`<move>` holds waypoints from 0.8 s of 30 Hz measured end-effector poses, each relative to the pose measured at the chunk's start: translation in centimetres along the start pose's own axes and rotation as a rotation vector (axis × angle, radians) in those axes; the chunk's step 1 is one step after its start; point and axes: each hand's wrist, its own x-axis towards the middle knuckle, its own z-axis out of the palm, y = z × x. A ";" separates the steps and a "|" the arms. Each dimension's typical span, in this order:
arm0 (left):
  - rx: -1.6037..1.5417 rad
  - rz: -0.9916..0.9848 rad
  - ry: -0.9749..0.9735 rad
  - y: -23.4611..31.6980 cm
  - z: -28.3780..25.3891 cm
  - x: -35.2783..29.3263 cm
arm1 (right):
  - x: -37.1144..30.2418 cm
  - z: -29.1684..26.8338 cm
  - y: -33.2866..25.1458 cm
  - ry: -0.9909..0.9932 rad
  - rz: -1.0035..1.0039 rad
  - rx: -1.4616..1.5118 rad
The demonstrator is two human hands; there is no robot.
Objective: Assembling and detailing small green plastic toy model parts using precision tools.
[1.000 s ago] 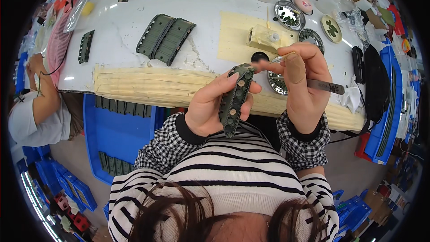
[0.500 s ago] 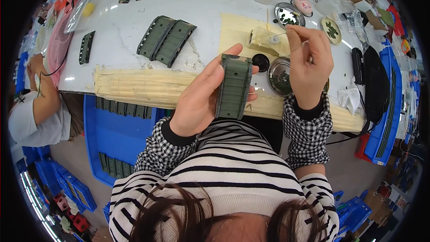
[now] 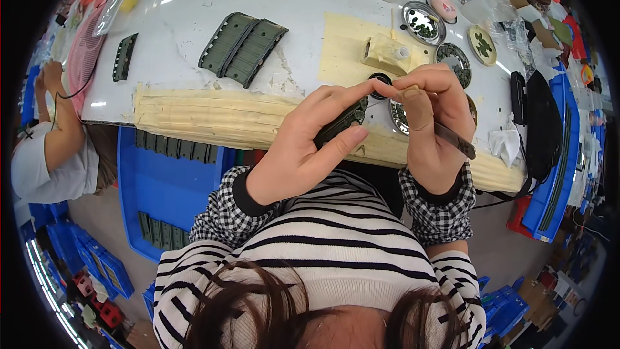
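Note:
My left hand [image 3: 303, 139] is closed around a curved dark green panel [image 3: 342, 123] with ribbed edges, now turned edge-on and partly hidden by the fingers. My right hand [image 3: 434, 126] pinches slim dark tweezers [image 3: 457, 140], whose flat rounded end sticks out below the fingers. Their tips are hidden where both hands meet, at the panel's far end. I cannot make out any small part in the tips. Just beyond the fingers stand a small round black container [image 3: 381, 84] and a yellowish taped block [image 3: 381, 52] with a translucent nozzle [image 3: 402, 52].
Metal dishes [image 3: 423, 22] of small green pieces stand at the right, one partly behind my right hand. Similar panels [image 3: 242, 48] lie on the white table [image 3: 168, 45]. A blue bin [image 3: 174, 187] with more panels is at lower left. Another person's arm [image 3: 64, 123] is at far left.
My right hand came down and left from the nozzle to the panel. My left hand tilted the panel, turning its broad face out of sight, and the hands now meet.

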 end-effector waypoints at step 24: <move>-0.703 -0.210 -0.049 -1.0 0.1 -0.4 | 2.5 -2.7 2.6 0.204 -0.151 -0.725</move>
